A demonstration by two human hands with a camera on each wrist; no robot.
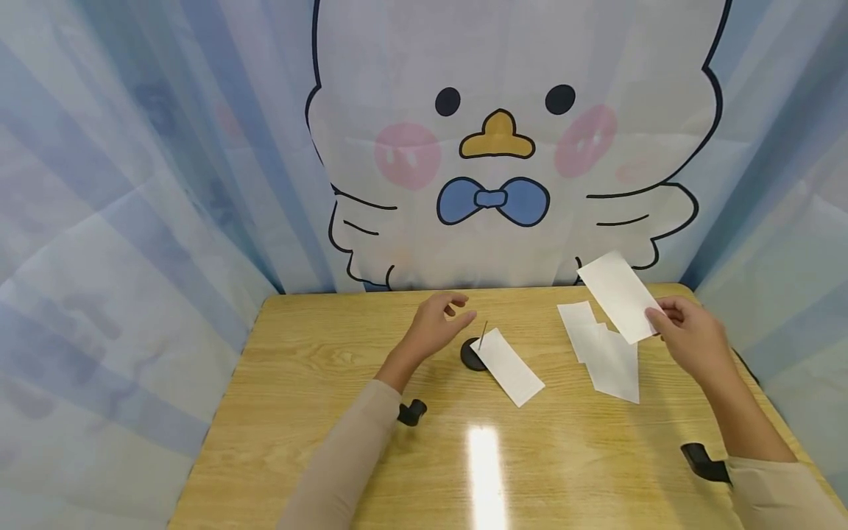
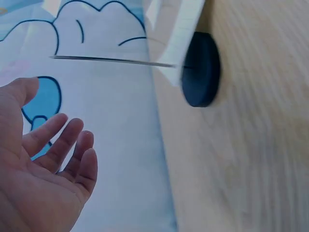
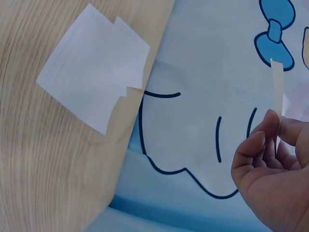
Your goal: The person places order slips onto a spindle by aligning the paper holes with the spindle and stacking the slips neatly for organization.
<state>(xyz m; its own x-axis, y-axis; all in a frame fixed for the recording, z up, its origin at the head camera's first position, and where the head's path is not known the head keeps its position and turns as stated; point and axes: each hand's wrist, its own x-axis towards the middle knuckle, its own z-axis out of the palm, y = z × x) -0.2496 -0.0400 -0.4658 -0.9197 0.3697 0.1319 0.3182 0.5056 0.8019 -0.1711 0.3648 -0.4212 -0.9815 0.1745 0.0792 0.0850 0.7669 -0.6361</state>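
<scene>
My right hand (image 1: 692, 335) pinches a white paper slip (image 1: 619, 296) by its lower corner, held up above the table; the right wrist view shows this slip (image 3: 277, 89) nearly edge-on. My left hand (image 1: 433, 324) hovers with relaxed, slightly bent fingers and holds nothing. Just right of it stands a receipt spike, a thin upright metal pin on a round black base (image 1: 471, 358). One paper slip (image 1: 511, 372) sits on the spike, slanting down to the right. In the left wrist view the pin (image 2: 111, 60) sticks out past the paper.
Several loose white paper slips (image 1: 612, 366) overlap on the right of the wooden table (image 1: 298, 456), below the raised slip. A curtain (image 1: 490, 254) with a cartoon bird hangs behind the table's back edge. Black wrist-camera mounts (image 1: 412, 413) jut from both wrists.
</scene>
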